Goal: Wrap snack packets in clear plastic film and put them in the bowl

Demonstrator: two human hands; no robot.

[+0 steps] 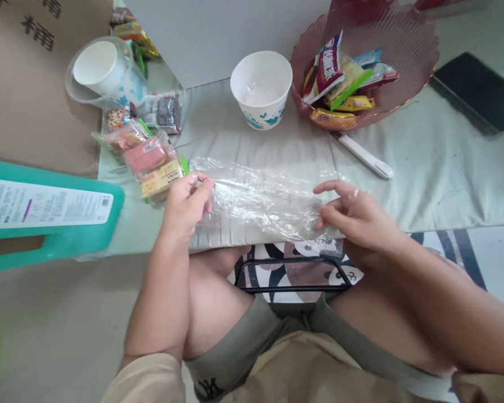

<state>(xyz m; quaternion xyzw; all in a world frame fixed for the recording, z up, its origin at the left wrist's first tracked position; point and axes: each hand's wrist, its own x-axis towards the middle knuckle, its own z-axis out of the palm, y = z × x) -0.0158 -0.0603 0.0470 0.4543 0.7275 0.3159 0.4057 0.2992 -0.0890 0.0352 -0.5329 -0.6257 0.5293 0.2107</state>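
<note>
A crinkled clear plastic bag [260, 201] is stretched flat between my two hands at the table's front edge. My left hand [189, 204] is closed, pinching its left end between thumb and fingers. At the other end, my right hand [346, 212] has its thumb and a lower fingertip together on the plastic, while the index finger reaches out apart. Beyond the bag stands a white paper cup [260, 92] with blue print, upright. Close to my left hand lie several wrapped snacks [147, 157].
A pink ribbed bowl [403, 84] holds several snack packets. A white-handled knife [365, 157] lies before it, and a black phone [481, 92] at right. Left are stacked cups [128, 84] in a clear container, a cardboard box [37, 95] and a teal labelled object [88, 238].
</note>
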